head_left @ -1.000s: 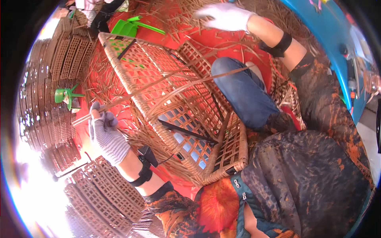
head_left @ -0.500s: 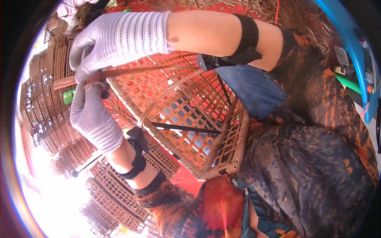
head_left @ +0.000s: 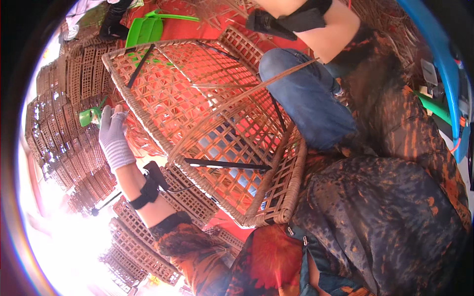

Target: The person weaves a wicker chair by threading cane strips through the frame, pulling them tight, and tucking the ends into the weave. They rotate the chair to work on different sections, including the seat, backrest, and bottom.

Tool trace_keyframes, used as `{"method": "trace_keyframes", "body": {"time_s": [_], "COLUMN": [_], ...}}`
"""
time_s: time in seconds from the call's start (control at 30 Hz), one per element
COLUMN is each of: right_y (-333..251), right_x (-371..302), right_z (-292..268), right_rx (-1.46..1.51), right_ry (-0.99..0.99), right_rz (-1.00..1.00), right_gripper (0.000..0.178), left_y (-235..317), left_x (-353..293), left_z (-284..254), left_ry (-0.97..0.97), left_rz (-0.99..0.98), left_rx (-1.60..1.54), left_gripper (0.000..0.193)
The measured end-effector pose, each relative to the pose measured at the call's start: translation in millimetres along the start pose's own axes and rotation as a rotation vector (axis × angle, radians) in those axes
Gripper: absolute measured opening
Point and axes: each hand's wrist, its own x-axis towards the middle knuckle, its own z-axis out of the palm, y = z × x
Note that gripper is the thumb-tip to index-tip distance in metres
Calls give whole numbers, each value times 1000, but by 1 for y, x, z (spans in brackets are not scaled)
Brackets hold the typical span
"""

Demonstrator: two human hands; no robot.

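My left hand (head_left: 116, 138), in a pale knitted glove with bare fingertips, is raised beside the left rim of a large open-weave wicker basket (head_left: 170, 143). Its fingers are stretched upward and nothing shows in them. The basket lies tilted across my lap, its rim bound with wrapped cane and black bars (head_left: 229, 164) fixed to it. A long flat cane strip (head_left: 276, 79) runs loose over the weave from the rim toward the upper right. My right forearm leaves the view at the top, so that hand is hidden.
Stacks of brown woven panels (head_left: 64, 143) stand at the left. A green dustpan (head_left: 146, 32) lies on the red floor beyond the basket. A denim-covered knee (head_left: 301, 98) presses near its right side. A blue curved rim (head_left: 447, 74) borders the right.
Both hands have let go of the cane strip they held at upper left. My right arm has swung up and right out of view; the strip's free end now points right.
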Motion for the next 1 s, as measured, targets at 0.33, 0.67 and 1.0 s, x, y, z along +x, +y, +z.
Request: {"method": "trace_keyframes", "body": {"time_s": [0.33,0.67,1.0], "right_y": [186,225,233], "right_x": [-60,-65,-15], "right_z": [1,20,12], "right_rx": [-575,-794,-748], "right_ry": [62,-343,-214], "right_rz": [912,1043,893], "right_gripper": [43,53,33], "left_y": [-33,-26,-46], "left_x": [28,31,44], "left_z": [43,49,39], "left_ry": [43,70,102], "left_rz": [-91,-33,-89], "left_rx": [-154,-97,-217], "left_gripper": [30,30,26]}}
